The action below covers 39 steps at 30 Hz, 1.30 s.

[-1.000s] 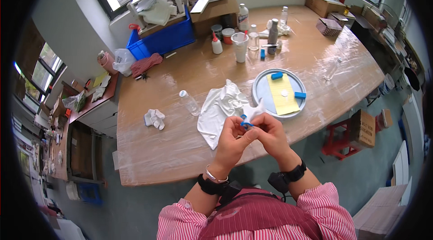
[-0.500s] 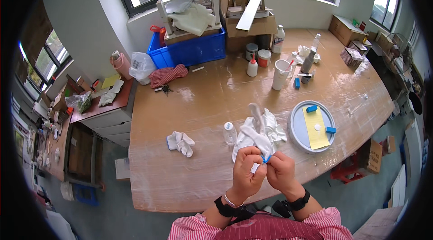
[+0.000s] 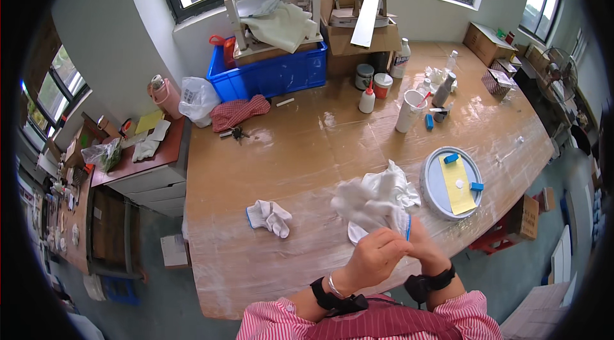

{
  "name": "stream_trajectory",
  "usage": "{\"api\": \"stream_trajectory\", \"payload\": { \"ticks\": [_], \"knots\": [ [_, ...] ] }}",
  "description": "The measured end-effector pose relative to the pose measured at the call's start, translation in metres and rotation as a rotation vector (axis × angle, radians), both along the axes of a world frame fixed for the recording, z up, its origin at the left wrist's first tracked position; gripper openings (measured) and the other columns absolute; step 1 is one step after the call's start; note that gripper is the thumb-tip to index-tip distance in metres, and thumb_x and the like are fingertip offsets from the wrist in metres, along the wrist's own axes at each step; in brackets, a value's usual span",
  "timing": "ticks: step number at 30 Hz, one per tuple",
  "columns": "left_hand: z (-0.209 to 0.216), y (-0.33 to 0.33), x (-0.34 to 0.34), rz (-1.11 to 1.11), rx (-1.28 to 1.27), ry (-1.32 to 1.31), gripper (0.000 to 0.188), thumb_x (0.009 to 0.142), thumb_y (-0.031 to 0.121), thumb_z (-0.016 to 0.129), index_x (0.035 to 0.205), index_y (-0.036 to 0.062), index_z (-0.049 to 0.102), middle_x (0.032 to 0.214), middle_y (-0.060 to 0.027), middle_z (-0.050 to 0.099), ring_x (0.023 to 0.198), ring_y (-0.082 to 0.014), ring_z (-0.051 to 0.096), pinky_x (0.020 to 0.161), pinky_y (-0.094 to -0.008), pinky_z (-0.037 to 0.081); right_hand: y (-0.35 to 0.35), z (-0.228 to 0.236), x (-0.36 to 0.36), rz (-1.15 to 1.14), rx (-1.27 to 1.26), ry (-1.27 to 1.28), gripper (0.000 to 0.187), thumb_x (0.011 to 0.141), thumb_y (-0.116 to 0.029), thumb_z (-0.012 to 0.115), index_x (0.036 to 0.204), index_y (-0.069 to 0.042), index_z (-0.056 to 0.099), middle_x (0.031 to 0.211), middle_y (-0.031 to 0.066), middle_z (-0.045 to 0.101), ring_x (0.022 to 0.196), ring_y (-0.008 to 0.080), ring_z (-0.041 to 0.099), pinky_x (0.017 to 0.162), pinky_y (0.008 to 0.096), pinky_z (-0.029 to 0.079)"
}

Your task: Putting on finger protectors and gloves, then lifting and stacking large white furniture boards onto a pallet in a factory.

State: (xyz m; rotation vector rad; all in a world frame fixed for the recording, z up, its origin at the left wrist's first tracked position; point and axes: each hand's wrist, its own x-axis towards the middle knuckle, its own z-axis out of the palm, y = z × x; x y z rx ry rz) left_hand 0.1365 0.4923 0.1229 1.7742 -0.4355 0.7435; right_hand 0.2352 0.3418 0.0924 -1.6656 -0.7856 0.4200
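- Over the table's near edge [image 3: 256, 276], I am pinching a white glove [image 3: 368, 206] between both hands, its blue-edged cuff [image 3: 407, 228] by my right hand [image 3: 425, 247].
- My left hand [image 3: 377, 257] is closing on the fabric; its fingertips are possibly hidden.
- I am keeping the cuff taut and even, away from the round tray [image 3: 430, 190].
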Motion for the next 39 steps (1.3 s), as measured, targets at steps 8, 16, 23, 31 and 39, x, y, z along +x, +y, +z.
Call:
{"api": "stream_trajectory", "payload": {
  "ticks": [8,16,23,31,39],
  "knots": [
    [-0.004,0.02,0.014,-0.056,-0.185,0.15,0.012,0.083,-0.001,0.075,0.092,0.0037,0.068,0.088,-0.0107,0.067,0.079,-0.0267,0.065,0.069,-0.0345,0.051,0.031,0.023,-0.003,-0.297,0.709,1.042,0.033,0.097,-0.007,0.055,0.129,0.0,0.059,0.117,0.0108,0.068,0.095,0.0192,0.069,0.079,0.0319,0.058],
    [0.032,0.0,0.03,-0.249,-0.099,-0.143,0.018,0.07,-0.006,0.066,0.076,0.0082,0.059,0.085,-0.0072,0.058,0.076,-0.0281,0.058,0.065,-0.0366,0.047,0.028,0.019,-0.004,-0.249,0.52,0.544,0.048,0.099,-0.013,0.055,0.144,-0.001,0.045,0.136,0.0155,0.058,0.12,0.0255,0.06,0.103,0.0395,0.047],
    [0.044,0.017,0.042,-0.472,-0.251,0.035,0.017,0.067,-0.007,0.065,0.071,0.0055,0.055,0.082,-0.0054,0.055,0.073,-0.0262,0.06,0.062,-0.0358,0.047,0.044,0.086,0.02,-0.307,0.492,0.288,0.061,0.098,-0.013,0.057,0.152,-0.002,0.033,0.145,0.0183,0.05,0.129,0.0301,0.053,0.11,0.0429,0.04],
    [0.03,0.1,0.041,-0.54,-0.102,0.28,0.01,0.077,-0.002,0.066,0.083,0.0044,0.07,0.084,-0.011,0.068,0.078,-0.0269,0.066,0.068,-0.0372,0.052,0.137,0.11,0.038,-0.183,0.337,-0.009,0.093,0.082,-0.026,0.066,0.16,-0.008,0.021,0.155,0.0193,0.037,0.136,0.0323,0.044,0.116,0.0439,0.033],
    [-0.086,0.341,-0.075,0.712,0.79,1.22,0.043,0.095,0.032,0.063,0.126,0.0024,0.061,0.125,-0.0233,0.065,0.115,-0.0405,0.061,0.096,-0.047,0.051,0.026,0.055,0.07,-0.134,-0.06,-0.018,0.053,0.104,-0.026,0.049,0.146,0.004,0.045,0.133,0.0181,0.06,0.118,0.0257,0.062,0.102,0.0385,0.047]
  ]
}}
